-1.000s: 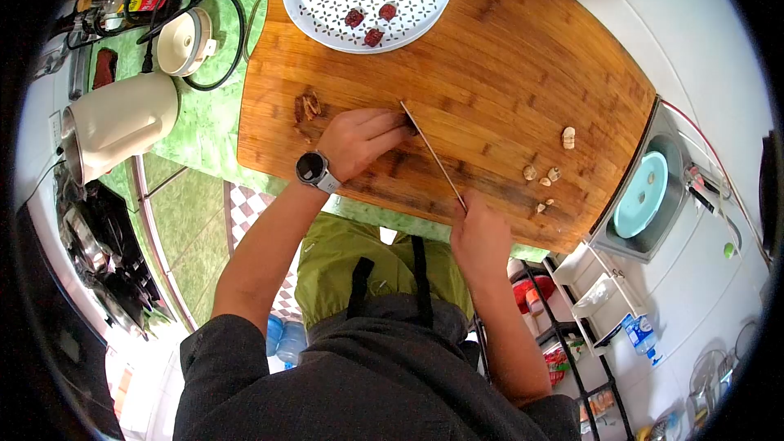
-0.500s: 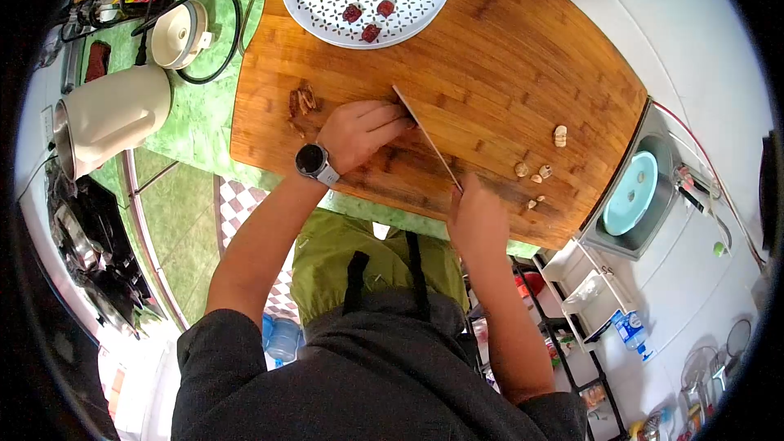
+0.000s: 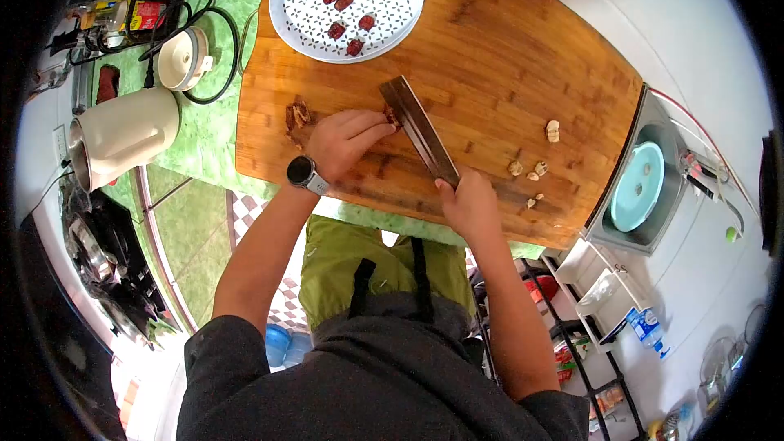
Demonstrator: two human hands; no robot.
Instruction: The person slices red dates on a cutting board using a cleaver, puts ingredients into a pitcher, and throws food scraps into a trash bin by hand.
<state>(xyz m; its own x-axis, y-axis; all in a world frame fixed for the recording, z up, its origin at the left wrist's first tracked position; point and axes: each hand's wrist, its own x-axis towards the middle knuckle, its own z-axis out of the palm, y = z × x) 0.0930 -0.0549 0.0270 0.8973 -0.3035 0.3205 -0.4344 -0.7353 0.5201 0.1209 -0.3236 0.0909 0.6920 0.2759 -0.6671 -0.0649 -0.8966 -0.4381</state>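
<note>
My left hand (image 3: 347,143), wearing a watch, has its fingers closed on a wrinkled dark red date (image 3: 392,118), mostly hidden by the fingertips. In my right hand (image 3: 471,206) is the handle of a kitchen knife (image 3: 422,132). Its wide blade leans over, showing its side, with the far end close beside the date. Both hands are over a wooden cutting board (image 3: 490,49). Cut brown-red date pieces (image 3: 297,117) lie left of my left hand. Several whole dates (image 3: 345,2) rest on a white patterned tray (image 3: 282,20) at the board's far side.
Pale chunks that look like garlic or ginger (image 3: 553,131) lie on the board's right. Beyond its right edge, a sink (image 3: 600,233) holds a turquoise basin (image 3: 637,188). A cream kettle (image 3: 126,135), its lid (image 3: 184,59) and black cables occupy the green counter (image 3: 220,126) leftward.
The knife blade has turned from nearly edge-on to showing its broad side. The date at my left fingertips has come into view. The whole view has shifted slightly.
</note>
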